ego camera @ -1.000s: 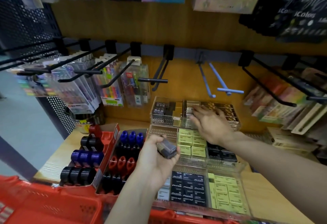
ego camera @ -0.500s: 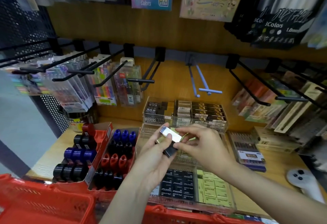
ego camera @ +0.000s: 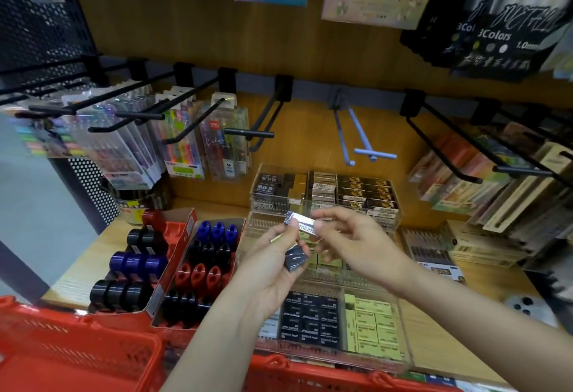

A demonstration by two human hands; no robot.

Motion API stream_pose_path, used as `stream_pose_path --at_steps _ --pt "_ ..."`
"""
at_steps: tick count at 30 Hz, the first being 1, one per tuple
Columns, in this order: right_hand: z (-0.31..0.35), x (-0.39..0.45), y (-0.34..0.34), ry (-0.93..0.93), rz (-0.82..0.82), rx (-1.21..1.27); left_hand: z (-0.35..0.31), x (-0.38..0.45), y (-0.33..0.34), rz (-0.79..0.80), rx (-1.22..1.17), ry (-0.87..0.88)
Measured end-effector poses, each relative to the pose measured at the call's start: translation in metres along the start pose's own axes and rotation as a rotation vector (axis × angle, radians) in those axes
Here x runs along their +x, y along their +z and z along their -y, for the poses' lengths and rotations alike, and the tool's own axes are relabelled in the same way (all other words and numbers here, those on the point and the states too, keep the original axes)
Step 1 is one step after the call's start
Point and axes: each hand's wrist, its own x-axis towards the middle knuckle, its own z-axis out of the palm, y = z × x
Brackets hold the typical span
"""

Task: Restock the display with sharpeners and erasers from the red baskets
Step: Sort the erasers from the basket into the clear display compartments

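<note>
Currently your left hand grips a small stack of erasers: a dark eraser sits low against the palm, a silver-sleeved eraser on top. Your right hand pinches the right end of that silver-sleeved eraser between thumb and fingertips. Both hands hover above the clear acrylic organiser, hiding most of its middle tier.

Around the hands:
- Front tier holds black erasers on the left and yellow erasers on the right.
- Rear tier carries dark boxed erasers.
- Left of the organiser, two red cardboard trays hold sharpeners in black, blue and red.
- Red baskets run along the bottom edge.
- Black peg hooks with pen packs hang above the wooden shelf.

Change from one second ago: your right hand was flat on the rear tier and the left held the stack alone. Half a second ago the hands had met over the organiser. Now the same pinch holds, with little further displacement.
</note>
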Motion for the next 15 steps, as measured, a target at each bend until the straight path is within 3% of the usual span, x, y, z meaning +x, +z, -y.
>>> stream_pose_path --at_steps 4,9,15 --pt "-0.003 0.003 0.000 -0.149 -0.152 -0.351 0.002 0.001 0.002 -0.039 -0.030 -0.027" --pt "-0.002 0.046 -0.032 -0.097 -0.343 -0.730 -0.007 0.002 0.001 -0.045 -0.184 -0.058" --pt "-0.009 0.087 -0.041 0.016 -0.351 -0.838 -0.015 0.007 -0.007 0.030 -0.162 -0.024"
